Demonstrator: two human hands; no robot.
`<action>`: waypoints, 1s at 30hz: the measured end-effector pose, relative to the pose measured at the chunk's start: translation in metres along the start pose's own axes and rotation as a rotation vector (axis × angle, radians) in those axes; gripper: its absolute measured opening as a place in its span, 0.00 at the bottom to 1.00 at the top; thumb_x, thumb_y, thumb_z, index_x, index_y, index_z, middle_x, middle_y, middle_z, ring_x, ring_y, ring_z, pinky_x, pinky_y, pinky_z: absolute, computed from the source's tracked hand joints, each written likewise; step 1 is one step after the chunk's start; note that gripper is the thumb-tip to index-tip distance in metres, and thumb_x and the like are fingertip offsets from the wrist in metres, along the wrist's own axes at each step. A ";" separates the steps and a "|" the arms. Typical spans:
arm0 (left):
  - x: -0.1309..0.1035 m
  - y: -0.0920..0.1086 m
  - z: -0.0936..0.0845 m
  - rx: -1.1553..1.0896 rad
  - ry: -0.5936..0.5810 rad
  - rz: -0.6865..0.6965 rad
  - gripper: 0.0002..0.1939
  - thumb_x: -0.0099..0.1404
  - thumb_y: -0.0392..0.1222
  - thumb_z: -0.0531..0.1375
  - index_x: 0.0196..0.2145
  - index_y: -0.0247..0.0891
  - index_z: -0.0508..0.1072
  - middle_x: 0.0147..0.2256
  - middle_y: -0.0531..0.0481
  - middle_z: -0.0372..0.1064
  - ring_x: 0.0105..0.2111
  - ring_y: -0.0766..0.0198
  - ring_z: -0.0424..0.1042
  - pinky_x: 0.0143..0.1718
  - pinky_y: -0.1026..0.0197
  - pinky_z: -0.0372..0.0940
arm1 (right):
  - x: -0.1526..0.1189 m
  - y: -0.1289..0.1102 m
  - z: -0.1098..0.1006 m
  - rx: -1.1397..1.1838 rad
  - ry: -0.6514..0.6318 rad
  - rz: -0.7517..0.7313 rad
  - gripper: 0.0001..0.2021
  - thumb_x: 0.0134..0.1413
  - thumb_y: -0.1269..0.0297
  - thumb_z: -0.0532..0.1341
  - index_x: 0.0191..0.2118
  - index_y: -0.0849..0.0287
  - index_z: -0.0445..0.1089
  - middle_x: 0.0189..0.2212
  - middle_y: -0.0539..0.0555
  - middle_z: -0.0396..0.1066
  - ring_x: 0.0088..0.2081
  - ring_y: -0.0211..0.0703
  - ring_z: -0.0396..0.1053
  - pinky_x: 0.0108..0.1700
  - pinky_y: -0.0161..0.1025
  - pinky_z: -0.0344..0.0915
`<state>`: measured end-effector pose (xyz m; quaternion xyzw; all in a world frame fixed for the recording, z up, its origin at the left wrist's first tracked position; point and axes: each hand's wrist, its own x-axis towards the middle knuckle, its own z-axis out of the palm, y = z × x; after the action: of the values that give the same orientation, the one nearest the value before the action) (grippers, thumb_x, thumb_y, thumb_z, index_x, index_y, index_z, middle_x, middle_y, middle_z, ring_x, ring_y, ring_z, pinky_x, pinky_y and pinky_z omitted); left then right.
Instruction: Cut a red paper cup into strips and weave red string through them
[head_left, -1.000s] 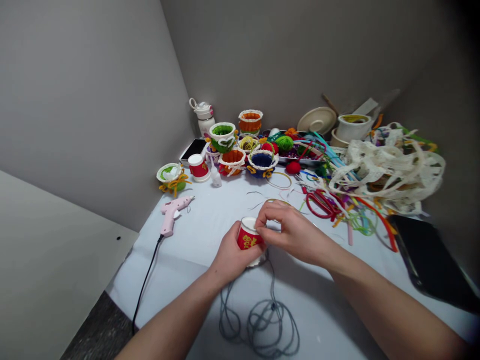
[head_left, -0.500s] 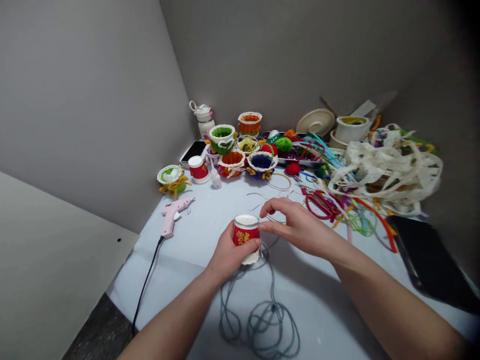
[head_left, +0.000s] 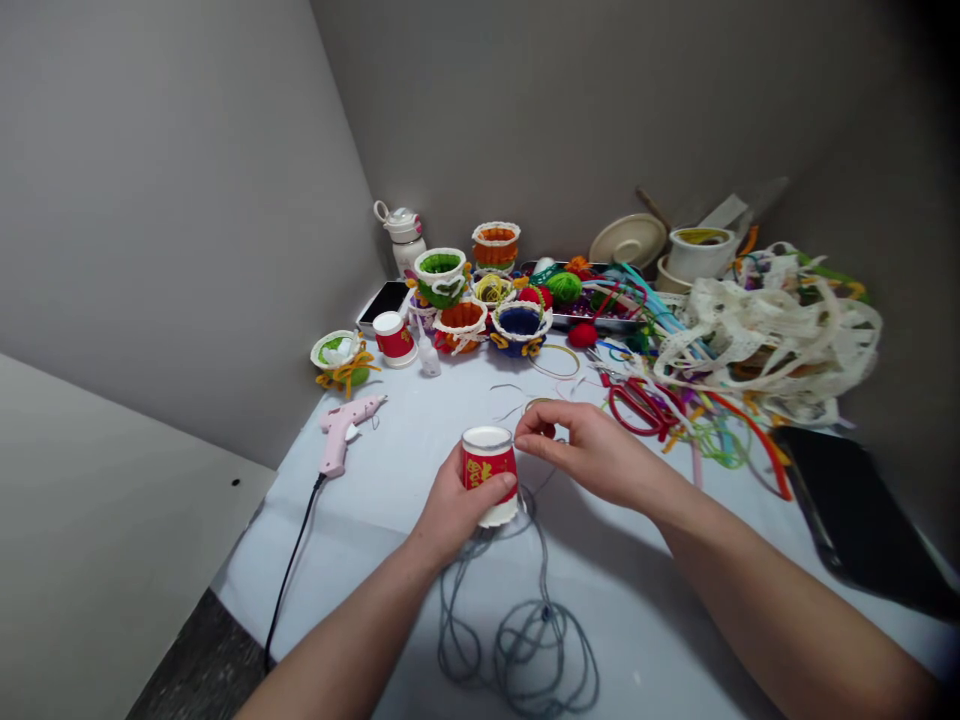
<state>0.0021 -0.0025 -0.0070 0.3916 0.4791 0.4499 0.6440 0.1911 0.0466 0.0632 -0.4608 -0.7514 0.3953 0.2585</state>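
Observation:
My left hand is wrapped round a red paper cup with gold print, held upside down with its white base upward. A thin grey line of yarn runs along the cup's upper edge. Just right of that edge, my right hand is closed in a pinch, apparently on the grey yarn; the strand between the fingertips is barely visible. More grey yarn lies in loose loops on the table below the cup, and a strand passes beside the cup's lower rim.
A pink glue gun with a black cord lies at left. Behind are a second red cup, a small white bottle and several yarn-covered baskets. Red-handled scissors, white lace and a dark tablet-like slab lie right.
My right fingertips have come closer together and stay beside the cup's upper edge. My left hand still holds the cup in nearly the same place, and the view has shifted slightly.

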 end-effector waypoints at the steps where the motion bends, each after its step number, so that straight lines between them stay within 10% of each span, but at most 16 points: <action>1: 0.000 -0.001 0.000 -0.022 -0.006 0.002 0.27 0.53 0.49 0.72 0.45 0.36 0.68 0.34 0.50 0.73 0.31 0.64 0.72 0.36 0.61 0.68 | 0.000 -0.001 0.000 -0.001 0.002 0.005 0.08 0.58 0.60 0.61 0.32 0.57 0.74 0.31 0.51 0.76 0.34 0.41 0.70 0.37 0.37 0.62; 16: -0.004 0.004 0.001 -0.163 -0.122 -0.068 0.32 0.47 0.52 0.76 0.44 0.35 0.69 0.34 0.46 0.77 0.32 0.59 0.76 0.35 0.60 0.69 | -0.004 -0.008 -0.004 0.053 0.010 0.053 0.08 0.56 0.59 0.62 0.32 0.58 0.72 0.28 0.50 0.73 0.31 0.39 0.66 0.34 0.36 0.60; 26: -0.001 0.005 -0.011 -0.239 -0.421 -0.205 0.33 0.43 0.56 0.77 0.41 0.33 0.75 0.36 0.41 0.76 0.34 0.54 0.77 0.37 0.56 0.70 | -0.009 -0.009 -0.008 0.212 -0.136 -0.056 0.08 0.58 0.59 0.63 0.35 0.58 0.76 0.28 0.50 0.73 0.32 0.39 0.69 0.38 0.37 0.64; 30: 0.003 0.008 -0.015 -0.127 -0.373 -0.071 0.39 0.46 0.58 0.75 0.50 0.36 0.72 0.42 0.41 0.76 0.39 0.53 0.76 0.39 0.57 0.68 | -0.010 -0.011 -0.010 0.202 -0.141 -0.043 0.07 0.58 0.61 0.63 0.34 0.57 0.76 0.28 0.50 0.74 0.31 0.39 0.69 0.37 0.36 0.65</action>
<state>-0.0136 0.0037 -0.0037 0.4095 0.3357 0.3758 0.7605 0.1976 0.0385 0.0778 -0.3872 -0.7336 0.4950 0.2584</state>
